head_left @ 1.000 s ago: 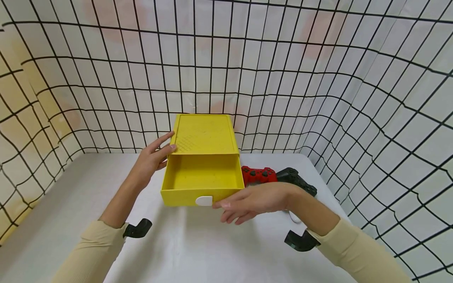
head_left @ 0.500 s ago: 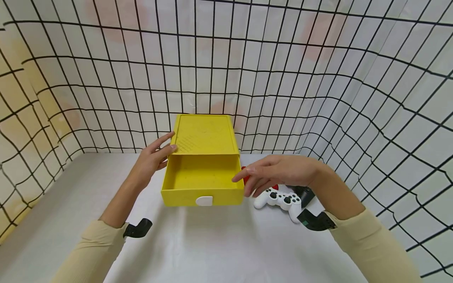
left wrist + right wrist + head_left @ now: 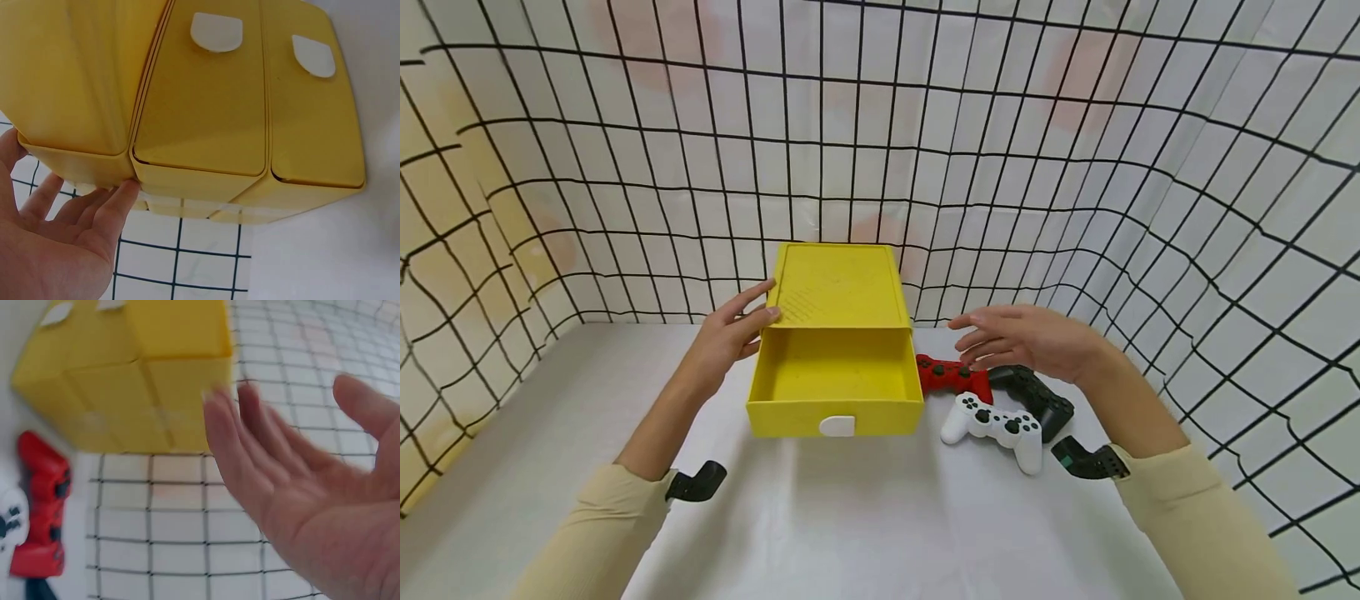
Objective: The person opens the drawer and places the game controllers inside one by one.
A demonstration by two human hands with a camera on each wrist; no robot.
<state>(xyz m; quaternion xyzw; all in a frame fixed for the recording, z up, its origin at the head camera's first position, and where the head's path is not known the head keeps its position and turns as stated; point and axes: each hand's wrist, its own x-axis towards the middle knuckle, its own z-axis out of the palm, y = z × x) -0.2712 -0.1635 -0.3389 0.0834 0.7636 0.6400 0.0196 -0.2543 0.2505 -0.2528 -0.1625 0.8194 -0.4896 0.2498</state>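
A yellow drawer cabinet (image 3: pixel 838 283) stands on the white table, its top drawer (image 3: pixel 797 419) pulled out with bare yellow floor showing inside. Two closed lower drawers (image 3: pixel 206 106) with white tabs appear in the left wrist view. My left hand (image 3: pixel 722 346) rests against the cabinet's left side near the top, fingers extended along it. To the right of the cabinet, my right hand (image 3: pixel 1030 340) is in the air with loosely bent fingers and nothing in it. Below it lie a red game controller (image 3: pixel 942 375), a white game controller (image 3: pixel 988 422) and a black game controller (image 3: pixel 1041 400).
A black wire grid (image 3: pixel 865 175) over white sheeting rises behind the table and along both sides. The white tablecloth (image 3: pixel 865 517) stretches in front of the cabinet. The controllers lie close together, the white one nearest the front.
My right hand has left the drawer front and moved up and to the right, above the controllers, uncovering the white one. My left hand stays at the cabinet's side; the drawer remains out.
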